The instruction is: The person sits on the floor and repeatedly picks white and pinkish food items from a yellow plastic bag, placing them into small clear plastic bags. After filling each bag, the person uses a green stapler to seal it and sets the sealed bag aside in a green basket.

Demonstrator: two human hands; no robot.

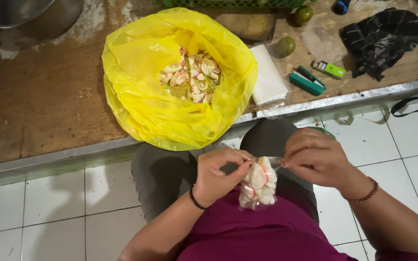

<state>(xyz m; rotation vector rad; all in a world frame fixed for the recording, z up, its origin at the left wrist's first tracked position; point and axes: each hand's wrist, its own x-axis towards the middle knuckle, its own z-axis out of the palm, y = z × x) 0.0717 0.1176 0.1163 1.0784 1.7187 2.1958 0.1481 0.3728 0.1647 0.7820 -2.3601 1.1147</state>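
Observation:
A small clear plastic bag point(258, 186) filled with white and pink crackers hangs over my lap. My left hand point(217, 175) pinches the bag's top edge on the left side. My right hand point(315, 157) grips the top edge on the right, fingers closed on the plastic. Both hands hold the bag's mouth between them. On the wooden table ahead stands a large yellow plastic bag point(170, 106), open at the top, with many of the same crackers point(192, 77) inside.
A stack of clear small bags point(268, 77) lies right of the yellow bag. Two green limes point(286, 46), a teal stapler point(307, 81), a green lighter point(330, 69) and a dark cloth point(383, 38) sit on the table. White floor tiles point(49, 208) lie below.

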